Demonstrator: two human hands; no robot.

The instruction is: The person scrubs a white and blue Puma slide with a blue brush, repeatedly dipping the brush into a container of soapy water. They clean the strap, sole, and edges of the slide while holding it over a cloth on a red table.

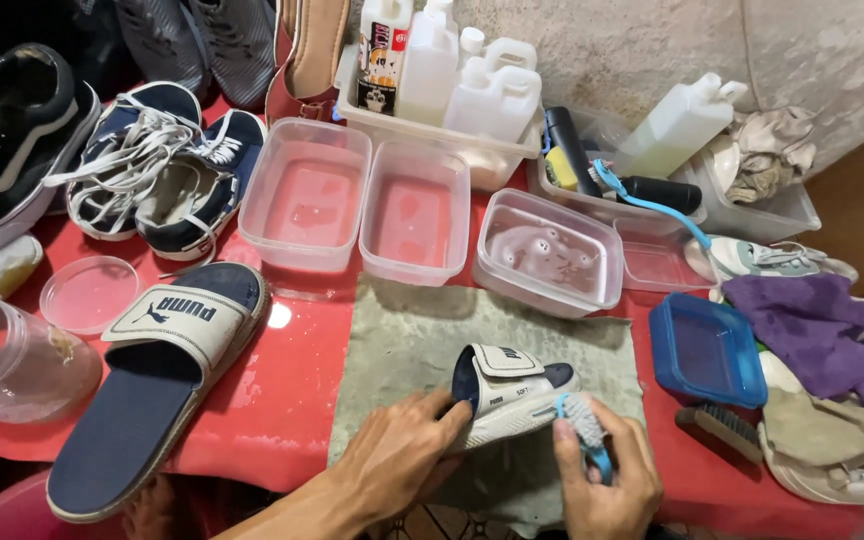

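My left hand (402, 455) grips a navy and white slide sandal (508, 385), holding it on its side over a grey-green cloth (402, 340). My right hand (607, 480) is closed on a small blue-handled brush (584, 425) whose pale bristles press against the sandal's white sole edge. The matching sandal (157, 380) lies flat on the red table (282, 400) to the left, well away from both hands.
Three clear tubs of water (307, 190), (417, 210), (550, 250) stand behind the cloth. A blue lid (707, 350), purple cloth (812, 325) and wooden brush (727, 430) lie right. Navy sneakers (167, 170) and a round clear container (12, 365) sit left; white bottles (452, 70) at back.
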